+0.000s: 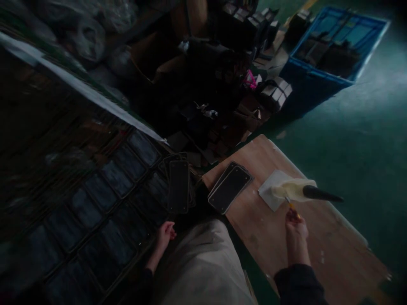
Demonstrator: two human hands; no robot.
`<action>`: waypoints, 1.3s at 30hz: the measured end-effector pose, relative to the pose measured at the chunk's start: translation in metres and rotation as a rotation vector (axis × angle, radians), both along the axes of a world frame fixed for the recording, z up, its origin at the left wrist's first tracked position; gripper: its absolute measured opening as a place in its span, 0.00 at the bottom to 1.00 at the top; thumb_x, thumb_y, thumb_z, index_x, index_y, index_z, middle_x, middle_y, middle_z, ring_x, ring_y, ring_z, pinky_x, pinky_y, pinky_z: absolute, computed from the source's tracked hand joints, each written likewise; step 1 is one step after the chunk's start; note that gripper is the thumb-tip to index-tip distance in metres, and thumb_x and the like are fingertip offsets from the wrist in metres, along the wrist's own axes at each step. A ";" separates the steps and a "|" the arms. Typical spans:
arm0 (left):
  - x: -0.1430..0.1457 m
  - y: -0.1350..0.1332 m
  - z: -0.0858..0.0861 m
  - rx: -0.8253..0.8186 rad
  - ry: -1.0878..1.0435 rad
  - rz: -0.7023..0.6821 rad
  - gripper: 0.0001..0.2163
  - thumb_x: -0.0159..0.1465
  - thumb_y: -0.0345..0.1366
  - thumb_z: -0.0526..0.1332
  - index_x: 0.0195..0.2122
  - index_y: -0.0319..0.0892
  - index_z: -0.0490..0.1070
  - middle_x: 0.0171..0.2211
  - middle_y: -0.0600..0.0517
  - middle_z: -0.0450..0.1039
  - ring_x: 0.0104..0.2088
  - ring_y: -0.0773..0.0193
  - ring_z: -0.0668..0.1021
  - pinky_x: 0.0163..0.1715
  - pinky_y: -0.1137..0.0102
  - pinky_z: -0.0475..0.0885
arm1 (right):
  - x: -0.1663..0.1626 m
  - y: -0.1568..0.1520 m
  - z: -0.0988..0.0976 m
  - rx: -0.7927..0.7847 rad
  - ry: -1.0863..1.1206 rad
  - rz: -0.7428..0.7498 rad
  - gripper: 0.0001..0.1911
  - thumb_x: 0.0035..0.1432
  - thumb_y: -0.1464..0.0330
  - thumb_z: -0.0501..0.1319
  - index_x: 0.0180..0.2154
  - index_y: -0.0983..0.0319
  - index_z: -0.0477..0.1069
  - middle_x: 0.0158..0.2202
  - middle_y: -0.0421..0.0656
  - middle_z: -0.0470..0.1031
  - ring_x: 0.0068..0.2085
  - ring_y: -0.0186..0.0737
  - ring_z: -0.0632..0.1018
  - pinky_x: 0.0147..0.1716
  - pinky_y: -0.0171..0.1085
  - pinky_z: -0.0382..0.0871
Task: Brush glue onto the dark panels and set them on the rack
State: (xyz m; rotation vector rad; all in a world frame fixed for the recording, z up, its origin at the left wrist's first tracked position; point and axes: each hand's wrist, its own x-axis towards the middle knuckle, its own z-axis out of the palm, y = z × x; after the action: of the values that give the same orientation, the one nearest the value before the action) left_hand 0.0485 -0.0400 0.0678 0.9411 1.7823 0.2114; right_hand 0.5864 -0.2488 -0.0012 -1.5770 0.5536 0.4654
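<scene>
My right hand (296, 228) is closed round the yellow handle of a thin tool that looks like a brush (291, 205). Its far end meets a pale, translucent container (294, 189) with a black tapered handle or neck (322, 193). Under the container lies a white sheet (269, 190). My left hand (165, 234) hovers beside my knee, fingers curled in, nothing visible in them. Two overlapping dark rectangular plates with light edges (230, 188) rest on the left end of the wooden board (273, 241). A similar stack of plates (178, 186) sits ahead of my left hand.
Rows of dark rectangular panels (108, 182) fill the left side, blurred and dim. A blue crate (321, 80) with dark items stands at the far right on the green floor (378, 140). Bundled blocks (276, 93), cardboard and plastic bags (90, 40) crowd the back.
</scene>
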 end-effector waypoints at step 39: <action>-0.066 0.054 -0.104 0.022 -0.498 0.395 0.20 0.49 0.47 0.70 0.36 0.38 0.68 0.25 0.53 0.74 0.23 0.64 0.80 0.19 0.73 0.74 | -0.376 0.374 0.085 -0.196 -1.190 1.753 0.16 0.67 0.67 0.49 0.52 0.60 0.68 0.40 0.46 0.77 0.35 0.38 0.77 0.31 0.33 0.66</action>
State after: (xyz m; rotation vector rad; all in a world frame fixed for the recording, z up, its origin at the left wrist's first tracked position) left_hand -0.0171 0.0142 -0.0367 0.4817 1.4797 0.6581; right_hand 0.2105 0.1254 0.0841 -1.8273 -1.8732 0.5687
